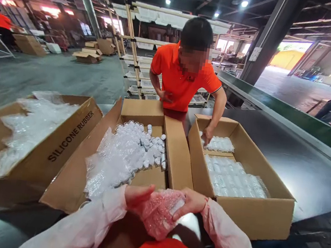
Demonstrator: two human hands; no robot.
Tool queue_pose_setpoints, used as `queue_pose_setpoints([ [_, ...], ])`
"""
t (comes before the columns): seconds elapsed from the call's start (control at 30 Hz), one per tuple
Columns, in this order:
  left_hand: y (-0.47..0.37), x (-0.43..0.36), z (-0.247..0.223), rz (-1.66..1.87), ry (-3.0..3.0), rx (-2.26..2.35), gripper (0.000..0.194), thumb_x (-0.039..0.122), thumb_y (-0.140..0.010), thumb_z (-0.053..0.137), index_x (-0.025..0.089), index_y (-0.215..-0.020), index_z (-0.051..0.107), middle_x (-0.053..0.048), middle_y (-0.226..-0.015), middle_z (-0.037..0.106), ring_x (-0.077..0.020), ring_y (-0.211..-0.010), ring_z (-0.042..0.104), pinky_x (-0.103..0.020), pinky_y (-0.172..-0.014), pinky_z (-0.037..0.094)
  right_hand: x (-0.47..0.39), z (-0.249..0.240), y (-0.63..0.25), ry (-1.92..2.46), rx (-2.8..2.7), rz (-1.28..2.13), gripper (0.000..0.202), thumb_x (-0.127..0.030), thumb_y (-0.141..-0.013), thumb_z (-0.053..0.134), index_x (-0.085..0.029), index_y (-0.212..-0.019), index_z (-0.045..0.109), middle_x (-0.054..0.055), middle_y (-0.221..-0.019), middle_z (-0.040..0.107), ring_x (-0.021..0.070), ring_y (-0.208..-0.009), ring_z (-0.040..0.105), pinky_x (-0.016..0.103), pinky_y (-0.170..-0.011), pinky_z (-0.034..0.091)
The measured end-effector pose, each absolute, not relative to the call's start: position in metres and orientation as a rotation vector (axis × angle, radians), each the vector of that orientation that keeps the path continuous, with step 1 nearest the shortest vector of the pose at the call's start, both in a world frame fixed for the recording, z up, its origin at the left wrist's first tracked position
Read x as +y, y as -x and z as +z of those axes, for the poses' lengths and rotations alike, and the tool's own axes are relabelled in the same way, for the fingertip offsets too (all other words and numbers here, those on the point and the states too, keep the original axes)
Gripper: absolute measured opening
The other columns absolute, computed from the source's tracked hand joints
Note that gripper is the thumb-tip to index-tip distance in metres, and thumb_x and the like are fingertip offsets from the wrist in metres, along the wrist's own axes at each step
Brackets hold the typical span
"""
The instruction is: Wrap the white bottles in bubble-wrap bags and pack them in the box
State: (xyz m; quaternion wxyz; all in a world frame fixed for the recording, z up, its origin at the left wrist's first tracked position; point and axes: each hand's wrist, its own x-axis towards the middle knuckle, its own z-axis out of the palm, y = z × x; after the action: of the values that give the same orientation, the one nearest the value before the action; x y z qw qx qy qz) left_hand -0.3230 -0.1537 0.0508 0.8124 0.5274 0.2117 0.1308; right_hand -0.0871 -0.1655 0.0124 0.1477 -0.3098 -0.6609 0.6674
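Observation:
Near the bottom middle, my left hand [139,196] and my right hand [190,204] are on either side of a clear bubble-wrap bundle [161,215]. The right thumb presses on its upper side; the left hand lies against its left side, fingers partly hidden. What the bundle holds cannot be made out. Just beyond, an open carton [178,142] contains many small white-capped pieces [153,145] and loose bubble wrap [112,157]. To the right, another carton [263,216] has rows of wrapped pieces [234,178] in it.
Across the table [315,168], a person in an orange shirt [174,76] reaches into the right carton. A carton of bubble wrap [68,143] stands at left. Behind are a rack [137,51] and a green conveyor [306,118].

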Motion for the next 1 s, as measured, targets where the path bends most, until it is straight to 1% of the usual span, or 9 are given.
queue_pose_setpoints([
  [0.07,0.345,-0.145,0.072,0.217,-1.067,0.404,0.083,0.076,-0.059,0.056,0.016,-0.116,0.062,-0.012,-0.104,0.068,-0.0317,-0.102,0.062,-0.045,-0.087,0.045,-0.173,0.004,0.086,1.005,-1.684,1.903,0.048,-0.051,-0.054,0.078,-0.01,-0.077,0.066,0.0,-0.065,0.061,0.0111,-0.058,0.056,0.022,-0.053,0.05],
  [0.2,0.369,-0.129,0.073,0.79,-1.021,0.569,0.084,0.059,-0.058,0.073,0.032,-0.132,0.045,-0.009,-0.128,0.056,-0.0292,-0.113,0.056,-0.047,-0.098,0.038,-0.183,0.01,0.079,1.164,-1.383,1.612,0.041,-0.047,-0.06,0.077,-0.01,-0.075,0.066,0.001,-0.064,0.059,0.011,-0.055,0.054,0.021,-0.046,0.048],
  [0.33,0.333,-0.142,0.03,0.764,-1.159,0.611,0.07,0.034,-0.051,0.083,0.021,-0.116,0.061,-0.01,-0.116,0.064,-0.0275,-0.109,0.058,-0.041,-0.098,0.041,-0.185,0.028,0.085,1.097,-1.351,1.555,0.044,-0.046,-0.06,0.077,-0.011,-0.085,0.067,0.003,-0.071,0.063,0.0138,-0.061,0.057,0.025,-0.053,0.05],
  [0.5,0.298,-0.159,0.009,0.826,-1.261,0.826,0.03,0.04,-0.068,0.069,0.015,-0.085,0.073,-0.008,-0.089,0.072,-0.0266,-0.087,0.064,-0.041,-0.082,0.049,-0.191,0.03,0.098,1.053,-1.464,1.428,0.056,-0.036,-0.053,0.083,-0.016,-0.101,0.063,0.004,-0.093,0.066,0.0193,-0.085,0.061,0.032,-0.076,0.052],
  [0.7,0.314,-0.162,0.03,0.713,-1.949,0.619,0.028,0.028,-0.067,0.072,0.025,-0.095,0.074,-0.009,-0.116,0.066,-0.029,-0.108,0.058,-0.041,-0.097,0.042,-0.197,0.007,0.099,1.283,-1.266,1.488,0.035,-0.048,-0.075,0.058,-0.014,-0.075,0.061,0.001,-0.062,0.059,0.0156,-0.055,0.058,0.03,-0.051,0.052],
  [0.8,0.312,-0.165,0.024,0.705,-1.958,0.668,0.019,0.028,-0.074,0.065,0.026,-0.089,0.075,-0.009,-0.114,0.067,-0.0261,-0.101,0.062,-0.037,-0.091,0.046,-0.199,0.01,0.097,1.188,-1.567,1.277,0.036,-0.047,-0.068,0.066,-0.015,-0.086,0.064,0.009,-0.087,0.066,0.0217,-0.081,0.063,0.037,-0.076,0.053],
  [0.87,0.31,-0.165,0.019,0.694,-1.844,0.745,0.018,0.029,-0.073,0.065,0.025,-0.087,0.076,-0.009,-0.107,0.07,-0.0253,-0.097,0.064,-0.036,-0.089,0.048,-0.202,0.018,0.095,1.002,-1.856,1.099,0.055,-0.044,-0.061,0.073,-0.016,-0.107,0.061,0.014,-0.114,0.061,0.025,-0.106,0.056,0.039,-0.094,0.045],
  [0.93,0.31,-0.164,0.016,0.687,-1.739,0.789,0.017,0.032,-0.074,0.065,0.024,-0.084,0.075,-0.008,-0.099,0.072,-0.0251,-0.094,0.064,-0.037,-0.089,0.048,-0.206,0.026,0.093,0.912,-2.028,0.965,0.058,-0.04,-0.065,0.072,-0.017,-0.117,0.057,0.013,-0.12,0.058,0.0234,-0.112,0.053,0.036,-0.097,0.042],
  [1.0,0.311,-0.162,0.017,0.685,-1.676,0.732,0.021,0.037,-0.073,0.066,0.025,-0.088,0.074,-0.009,-0.107,0.069,-0.0261,-0.101,0.062,-0.037,-0.091,0.048,-0.21,0.033,0.091,0.998,-2.043,0.908,0.042,-0.034,-0.075,0.065,-0.018,-0.113,0.06,0.01,-0.111,0.063,0.0208,-0.103,0.058,0.032,-0.091,0.045],
])
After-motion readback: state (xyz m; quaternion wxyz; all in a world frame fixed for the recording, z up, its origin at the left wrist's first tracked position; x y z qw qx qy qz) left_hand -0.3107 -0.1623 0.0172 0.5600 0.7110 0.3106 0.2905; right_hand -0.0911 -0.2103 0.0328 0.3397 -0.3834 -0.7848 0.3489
